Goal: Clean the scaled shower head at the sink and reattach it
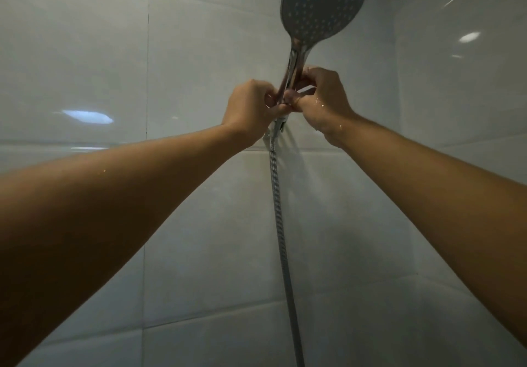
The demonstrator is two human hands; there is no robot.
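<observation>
Far left: glossy pale wall tiles (85, 67) with a vertical grout line and a soft window-shaped reflection on the glaze. Your left forearm comes up from the lower left corner, with a water droplet showing on the skin. Your left hand (251, 110) is raised at the wall, fingers curled in toward the lower end of the chrome handle, thumb side facing the handle; it grips or pinches there, though the exact contact is hidden behind the knuckles. Centre: the shower head (323, 10) stands upright against the tiles, its round grey spray face with rows of nozzles turned toward you, top edge cut off by the frame. The handle runs down from the face into the space between your two hands. Just below the hands a small bracket or connector (279, 127) shows against the wall; you cannot tell whether the handle is fully seated in it. From that point the ribbed metal hose (281, 224) hangs down along the tile, bending slightly right, and leaves the frame at the bottom. Right of the handle: your right hand (322, 101) holds the handle, fingers wrapped round it from the right side, thumb pressed near the base, touching or nearly touching the left hand's fingers. Droplets sit on the right wrist. Far right: more tile with bright light reflections
</observation>
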